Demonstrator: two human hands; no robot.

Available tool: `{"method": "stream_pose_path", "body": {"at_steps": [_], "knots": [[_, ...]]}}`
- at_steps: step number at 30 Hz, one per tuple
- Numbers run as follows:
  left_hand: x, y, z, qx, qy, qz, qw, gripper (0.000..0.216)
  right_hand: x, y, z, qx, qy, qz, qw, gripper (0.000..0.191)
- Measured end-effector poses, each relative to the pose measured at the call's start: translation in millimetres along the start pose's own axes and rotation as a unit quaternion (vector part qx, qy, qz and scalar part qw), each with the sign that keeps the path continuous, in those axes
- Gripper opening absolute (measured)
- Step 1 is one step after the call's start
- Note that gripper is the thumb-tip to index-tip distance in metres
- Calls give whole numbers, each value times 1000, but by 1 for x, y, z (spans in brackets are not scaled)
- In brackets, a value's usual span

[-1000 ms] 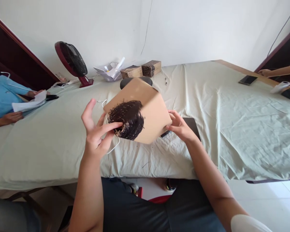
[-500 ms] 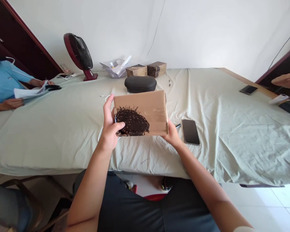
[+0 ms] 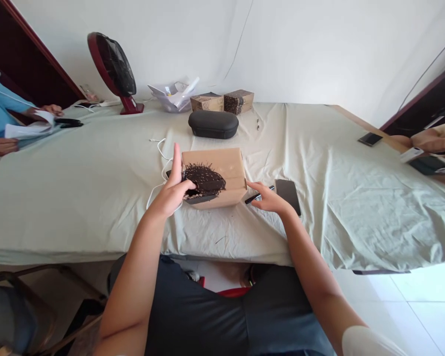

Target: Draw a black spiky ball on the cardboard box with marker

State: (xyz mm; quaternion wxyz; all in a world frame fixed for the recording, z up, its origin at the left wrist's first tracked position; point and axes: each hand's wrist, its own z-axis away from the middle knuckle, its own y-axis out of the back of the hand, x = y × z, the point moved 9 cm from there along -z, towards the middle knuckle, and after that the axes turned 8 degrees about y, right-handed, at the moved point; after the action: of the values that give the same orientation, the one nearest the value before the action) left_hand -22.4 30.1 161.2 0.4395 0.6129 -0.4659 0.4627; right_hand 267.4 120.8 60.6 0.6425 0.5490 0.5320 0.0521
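Note:
In the head view a cardboard box with a scribbled black oval drawing rests on the cloth in front of me. My left hand grips its left end, thumb over the drawing and index finger stretched up along the side; the other fingers are mostly hidden. At the right end, my right hand is open, its outstretched fingertip touching the box's edge. Beneath that hand lies a black pen, and a dark phone is just right of it. A white cable curls behind my left hand.
Beyond the box are a black hard case, two smaller cardboard boxes, a plastic basket and a red fan. One person holding papers sits left; another person's hands show right, near a second phone.
The box has come down from in front of me onto the table, its top tilting away. My right hand has loosened from its right end, fingers now extended. My left hand stays on it.

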Motion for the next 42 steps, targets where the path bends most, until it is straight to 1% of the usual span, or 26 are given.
{"method": "stream_pose_path", "body": {"at_steps": [1, 3, 4, 5, 9, 11, 14, 17, 20, 21, 24, 25, 27, 28, 30, 31, 32, 33, 34, 35, 36, 38, 39, 40, 41, 42], "knots": [[-6, 1, -3, 1, 15, 8, 1000, 118, 5, 3, 3, -8, -19, 50, 999, 69], [-11, 3, -6, 4, 31, 24, 999, 118, 12, 4, 6, -16, -45, 116, 992, 47], [-12, 2, -6, 5, 36, 29, 999, 118, 12, 3, 5, -14, -50, 127, 991, 36], [-12, 2, -7, 4, 39, 32, 999, 119, 11, 1, 3, -8, -49, 126, 991, 30], [-10, -2, -7, 7, 47, 25, 999, 121, -3, 0, -6, 30, -27, 101, 994, 41], [-9, -4, -6, 7, 46, 14, 999, 120, -11, 3, -7, 44, -26, 100, 994, 42], [-8, -6, -6, -1, 35, -11, 999, 116, -14, 7, -4, 48, -52, 125, 990, 37], [-7, -8, -6, -12, 16, -44, 999, 114, -11, 8, -2, 47, -97, 158, 982, 39], [-4, -9, -6, -16, 5, -64, 998, 112, -6, 8, -1, 34, -137, 181, 973, 45], [-3, -9, -6, -13, 1, -69, 998, 111, -4, 8, 1, 23, -154, 187, 970, 50], [0, -8, -4, 2, -14, -101, 995, 108, 3, 12, 13, -35, -211, 209, 954, 74], [1, -8, -4, 8, -21, -116, 993, 108, 5, 15, 20, -54, -226, 211, 949, 78], [2, -8, -3, 15, -28, -136, 990, 108, 8, 26, 35, -74, -251, 183, 948, 75], [1, -8, -4, 16, -26, -139, 990, 109, 11, 33, 43, -72, -267, 149, 949, 70], [-2, -8, -4, 22, -17, -134, 991, 109, 13, 50, 54, -37, -293, 40, 955, 53], [-3, -8, -4, 26, -16, -129, 991, 109, 10, 61, 54, 6, -284, -32, 958, 43], [-3, -8, -3, 29, -19, -123, 992, 110, 2, 72, 50, 58, -252, -112, 959, 37], [-2, -8, -2, 32, -26, -118, 992, 109, -11, 85, 41, 112, -195, -195, 955, 33], [-2, -9, -2, 31, -33, -112, 993, 109, -28, 98, 31, 160, -121, -272, 941, 32], [-2, -10, -1, 29, -36, -103, 994, 108, -49, 110, 20, 197, -44, -332, 921, 34], [-4, -11, -1, 26, -34, -91, 995, 107, -72, 119, 8, 218, 25, -373, 902, 40], [-10, -14, -3, 22, -17, -61, 998, 104, -116, 130, -13, 258, 118, -376, 882, 50], [-14, -14, -4, 22, -5, -43, 999, 103, -137, 129, -24, 273, 144, -355, 882, 45], [-18, -15, -6, 22, 5, -25, 999, 103, -156, 125, -34, 281, 162, -330, 887, 36], [-21, -16, -7, 20, 13, -11, 1000, 103, -174, 118, -45, 276, 174, -311, 893, 35], [-25, -17, -9, 16, 18, -1, 1000, 101, -188, 106, -57, 253, 175, -295, 905, 39]]}}
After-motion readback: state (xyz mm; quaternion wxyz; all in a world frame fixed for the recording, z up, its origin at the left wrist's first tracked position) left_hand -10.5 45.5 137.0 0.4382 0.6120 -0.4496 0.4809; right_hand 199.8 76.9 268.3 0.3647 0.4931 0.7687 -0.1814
